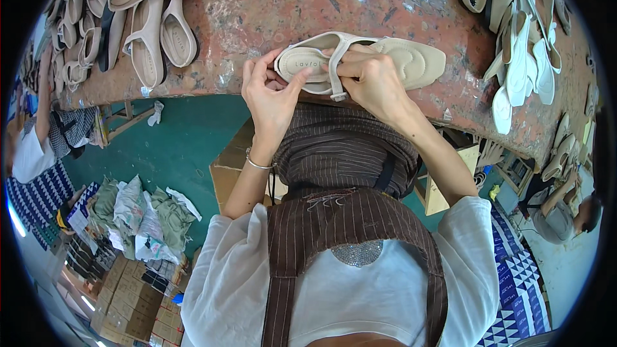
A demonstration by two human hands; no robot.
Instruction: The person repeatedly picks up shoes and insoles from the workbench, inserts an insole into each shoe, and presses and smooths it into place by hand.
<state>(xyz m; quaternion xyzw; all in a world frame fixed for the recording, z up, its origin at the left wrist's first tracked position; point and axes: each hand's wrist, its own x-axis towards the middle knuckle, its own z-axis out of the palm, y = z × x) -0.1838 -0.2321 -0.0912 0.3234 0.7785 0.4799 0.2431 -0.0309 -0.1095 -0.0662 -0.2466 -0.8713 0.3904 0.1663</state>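
Observation:
A beige sandal (421, 64) lies sideways at the near edge of the worktable, its toe to the right and its heel to the left. My left hand (273, 90) is closed round the heel end, thumb pressed on the insole and fingers behind the rim. My right hand (373, 80) grips at the middle of the sandal, its curled fingers reaching in beside the strap (334, 71). Whether those fingertips pinch the strap or the insole edge is hidden. A small buckle (339, 97) hangs at the strap's near end.
The worn reddish worktable (257, 13) carries several beige shoes (178, 32) at the left and white slingbacks (517, 58) at the right. Below stand a cardboard box (234, 154) and sacks (144, 212) on the green floor (186, 135). Other people sit at far left and right.

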